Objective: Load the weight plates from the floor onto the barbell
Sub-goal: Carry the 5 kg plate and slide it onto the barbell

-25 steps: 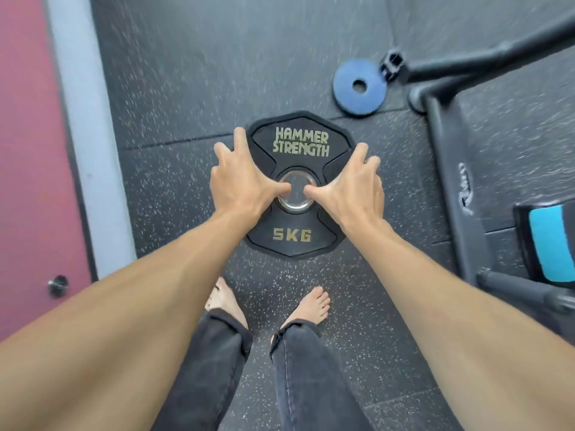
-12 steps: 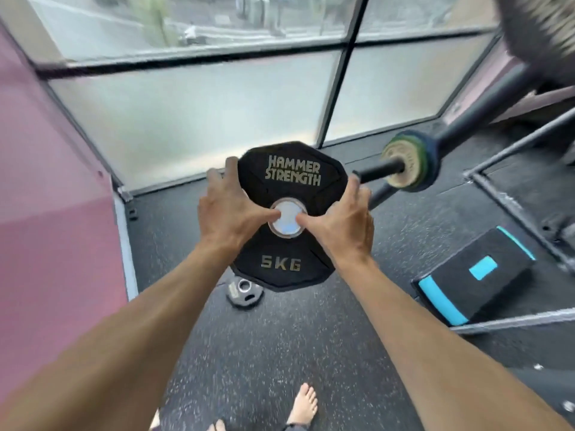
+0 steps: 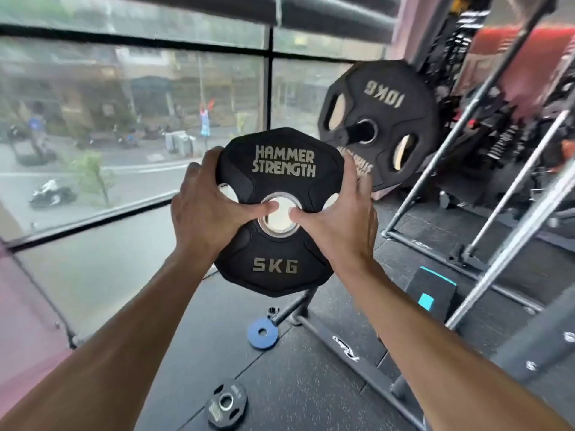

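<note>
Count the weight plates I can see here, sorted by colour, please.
Black: 3, namely the 5 kg plate gripped by both hands, the 10 kg plate on the barbell, and a small plate on the floor.
Blue: 1, a small disc on the floor.
Total: 4

One view only is given, taken from a camera worn on the head of a standing person. It is aimed forward and slightly down, along two outstretched forearms that enter from the bottom corners. A wide-angle lens is used, so straight lines are bowed near the edges. The nearest thing seen is the 5 kg plate [image 3: 275, 213], held up close at the centre of the frame. Beyond it, to the far right, the 10 kg plate [image 3: 378, 124] is seen. The window [image 3: 124, 119] fills the far left, and the floor [image 3: 295, 384] is seen below, near the bottom edge.
</note>
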`<state>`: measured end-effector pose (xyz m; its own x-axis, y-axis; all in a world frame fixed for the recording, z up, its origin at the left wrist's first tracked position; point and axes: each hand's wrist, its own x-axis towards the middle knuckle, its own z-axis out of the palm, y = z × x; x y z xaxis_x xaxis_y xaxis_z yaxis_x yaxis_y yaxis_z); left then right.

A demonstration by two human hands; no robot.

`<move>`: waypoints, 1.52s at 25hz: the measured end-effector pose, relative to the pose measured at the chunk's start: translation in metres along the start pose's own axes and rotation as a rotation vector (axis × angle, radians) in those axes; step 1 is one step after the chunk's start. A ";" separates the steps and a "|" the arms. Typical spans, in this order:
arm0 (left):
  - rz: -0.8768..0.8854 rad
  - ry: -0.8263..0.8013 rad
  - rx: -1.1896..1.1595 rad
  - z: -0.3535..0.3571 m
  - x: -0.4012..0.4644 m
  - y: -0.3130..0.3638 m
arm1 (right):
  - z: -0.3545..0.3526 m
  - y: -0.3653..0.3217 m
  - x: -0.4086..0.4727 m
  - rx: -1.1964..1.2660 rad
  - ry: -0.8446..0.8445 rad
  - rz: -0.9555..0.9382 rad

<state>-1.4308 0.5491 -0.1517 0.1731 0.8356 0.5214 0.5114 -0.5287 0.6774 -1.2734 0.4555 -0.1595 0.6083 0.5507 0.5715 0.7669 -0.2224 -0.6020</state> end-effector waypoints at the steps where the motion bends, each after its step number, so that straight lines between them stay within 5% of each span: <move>1: 0.040 0.001 -0.036 -0.008 0.003 0.014 | -0.018 -0.008 0.001 -0.008 0.049 0.005; 17: 0.551 -0.190 -0.876 -0.005 -0.012 0.262 | -0.310 -0.039 -0.002 -0.207 0.577 0.078; 31: 0.536 -0.505 -0.897 0.111 -0.095 0.359 | -0.404 0.094 -0.028 -0.255 0.589 0.199; 38: 0.595 -0.444 -0.828 0.149 -0.085 0.364 | -0.394 0.137 -0.013 -0.186 0.588 0.161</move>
<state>-1.1343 0.3083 -0.0263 0.5743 0.3072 0.7588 -0.4448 -0.6612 0.6042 -1.0958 0.1007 -0.0298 0.6894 -0.0230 0.7240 0.6468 -0.4306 -0.6295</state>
